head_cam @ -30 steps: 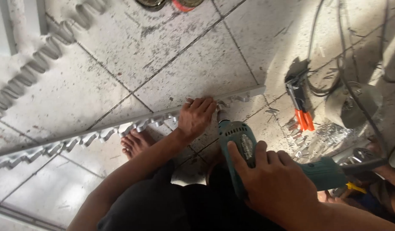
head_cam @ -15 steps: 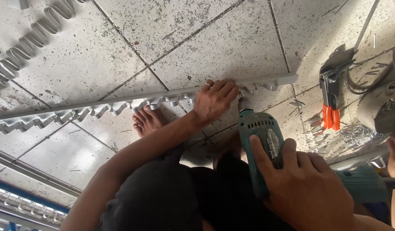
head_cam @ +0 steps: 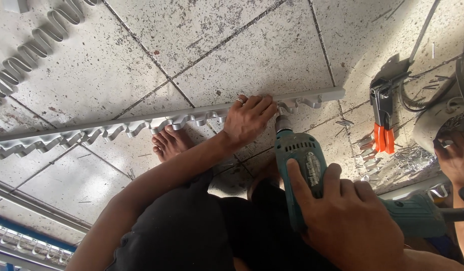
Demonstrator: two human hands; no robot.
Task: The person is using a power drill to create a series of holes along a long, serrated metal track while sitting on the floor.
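A: Where does the work lie?
B: The grey wavy-edged metal strip [head_cam: 141, 123] crosses the tiled floor [head_cam: 272, 45] from left edge to centre-right.
A: And the grips?
B: The left hand [head_cam: 249, 120] presses flat on it, fingers together; the right hand [head_cam: 350, 221] is clamped round the teal drill [head_cam: 298, 165]. Judged best: drill square to the strip, clear of the fingers.

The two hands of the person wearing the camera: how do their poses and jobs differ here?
The left hand lies flat, pressing the grey scalloped metal strip to the tiled floor; the right hand is curled around the teal power drill. Only the left wears a ring. Both are bare.
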